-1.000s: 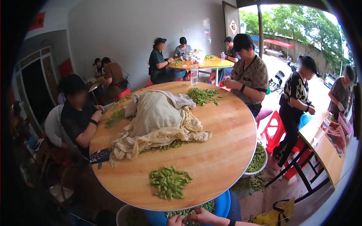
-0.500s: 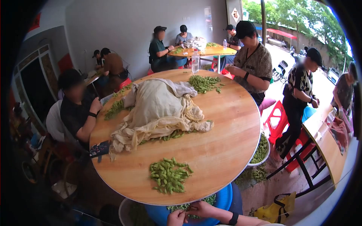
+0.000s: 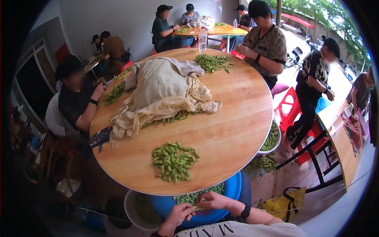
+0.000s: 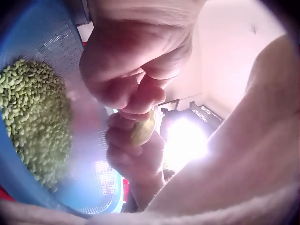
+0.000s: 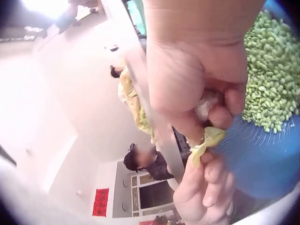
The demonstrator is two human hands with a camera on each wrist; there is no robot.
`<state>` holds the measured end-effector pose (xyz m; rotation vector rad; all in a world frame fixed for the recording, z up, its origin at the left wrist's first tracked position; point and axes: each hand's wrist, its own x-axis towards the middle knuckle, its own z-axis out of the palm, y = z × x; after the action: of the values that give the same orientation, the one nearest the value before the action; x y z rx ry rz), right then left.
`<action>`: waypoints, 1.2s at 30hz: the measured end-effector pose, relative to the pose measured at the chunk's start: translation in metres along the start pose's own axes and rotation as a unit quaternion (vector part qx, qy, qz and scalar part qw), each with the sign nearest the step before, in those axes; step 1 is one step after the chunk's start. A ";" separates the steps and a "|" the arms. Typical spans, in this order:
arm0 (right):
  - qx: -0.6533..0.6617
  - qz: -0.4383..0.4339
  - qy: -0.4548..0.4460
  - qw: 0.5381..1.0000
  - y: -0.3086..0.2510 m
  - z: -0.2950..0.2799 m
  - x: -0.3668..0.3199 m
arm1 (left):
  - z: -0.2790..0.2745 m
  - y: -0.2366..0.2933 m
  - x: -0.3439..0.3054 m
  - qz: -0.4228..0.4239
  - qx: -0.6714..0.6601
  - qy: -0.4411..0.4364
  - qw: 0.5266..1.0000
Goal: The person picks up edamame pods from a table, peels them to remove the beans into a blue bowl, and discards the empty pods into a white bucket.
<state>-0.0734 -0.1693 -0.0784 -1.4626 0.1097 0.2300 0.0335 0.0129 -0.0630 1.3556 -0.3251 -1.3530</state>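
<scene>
Over the blue basin, my left hand and right hand meet at a green pod. The left wrist view has the pod between the fingertips of both hands. In the right wrist view the pod looks split, its lower end pinched by my left hand and its upper end touching the curled fingers of my right hand. Shelled beans fill part of the basin. A pile of pods lies on the round table.
A cloth-covered mound stands on the table, with a bottle behind it. Beside the blue basin is a pale tub. A yellow bag lies on the floor at the right. Several people sit or stand around.
The head view has tilted down, so the table sits higher and more of my hands, arms and shirt shows. Both hands stay together at the pod over the basin.
</scene>
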 end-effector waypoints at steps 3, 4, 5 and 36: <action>0.178 0.072 -0.043 0.980 0.008 -0.006 -0.001 | 0.007 0.003 -0.001 0.022 -0.027 -0.007 0.999; 0.112 0.032 0.003 0.993 0.009 -0.005 -0.001 | 0.008 0.004 -0.001 0.026 -0.038 -0.007 0.999; 0.046 -0.008 0.048 0.998 0.007 -0.001 -0.002 | 0.009 0.002 -0.002 0.030 -0.033 0.017 0.999; -0.513 -0.033 0.249 0.821 -0.152 -0.084 0.133 | -0.086 0.032 -0.083 0.075 0.183 0.392 0.898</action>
<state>0.0951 -0.2544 0.0318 -2.5871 0.4048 -0.2142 0.0947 0.1120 -0.0202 2.0232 -0.1234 -0.5404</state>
